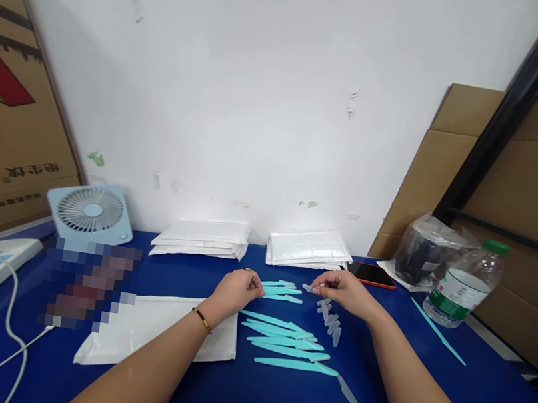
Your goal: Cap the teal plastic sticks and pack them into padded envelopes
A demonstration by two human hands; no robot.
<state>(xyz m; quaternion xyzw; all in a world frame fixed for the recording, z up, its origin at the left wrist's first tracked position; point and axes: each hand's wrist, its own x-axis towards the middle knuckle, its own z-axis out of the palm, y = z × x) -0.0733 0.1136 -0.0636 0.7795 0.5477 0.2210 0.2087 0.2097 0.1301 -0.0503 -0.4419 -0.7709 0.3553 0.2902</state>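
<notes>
1. On the blue table [423,386], you are bringing both hands together near the middle, just in front of two stacks of white mailers [203,239].
2. Your left hand [235,291] is curling its fingers loosely inward; its fingertips are resting at the end of a teal knife [281,285], though whether it is actually gripping the knife cannot be told.
3. Your right hand [344,290] is pinching a small clear sheath [307,288] between thumb and fingers, with the rest of the hand half closed.
4. Just below your right hand, a short row of clear sheaths [331,320] is lying on the table.
5. Between your forearms, a group of teal knives [285,345] is lying side by side, most pointing left.
6. Beside your left forearm, a flat white mailer [153,329] is lying near the knives.
7. Off to the right, a phone [370,274], a water bottle [463,284] and a single teal knife [436,331] are sitting well apart from your hands.
</notes>
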